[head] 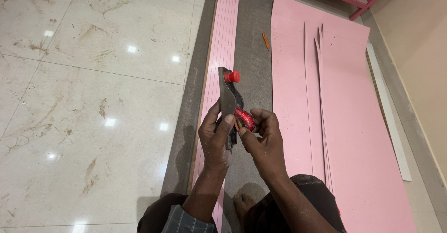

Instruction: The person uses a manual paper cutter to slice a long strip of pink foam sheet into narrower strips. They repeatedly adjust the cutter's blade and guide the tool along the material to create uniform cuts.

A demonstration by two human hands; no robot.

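Closest in, the person's knees and a bare foot [240, 200] show below the forearms, the foot resting on a grey board [253, 51] on the floor. Above them both hands meet around a hand plane [231, 103], held up off the floor and turned on its side so its flat metal sole faces left. The left hand [215, 140] is closed around the sole's edge, thumb pressed against the metal. The right hand [265, 142] is curled just beside it, fingers bent around the plane's red rear handle [244, 118], gripping it. A red knob [232, 77] sticks out at the plane's far end, beyond both hands. Under the left hand, a narrow pink grooved strip [223, 42] runs away along the grey board. To the right of the right hand lie wide pink sheets [354, 135], cut into long tapering strips. Farther off, past the plane, a small orange pencil-like thing [266, 41] lies on the grey board. Left of the left hand spreads the polished marble floor [93, 98], streaked with dirt.
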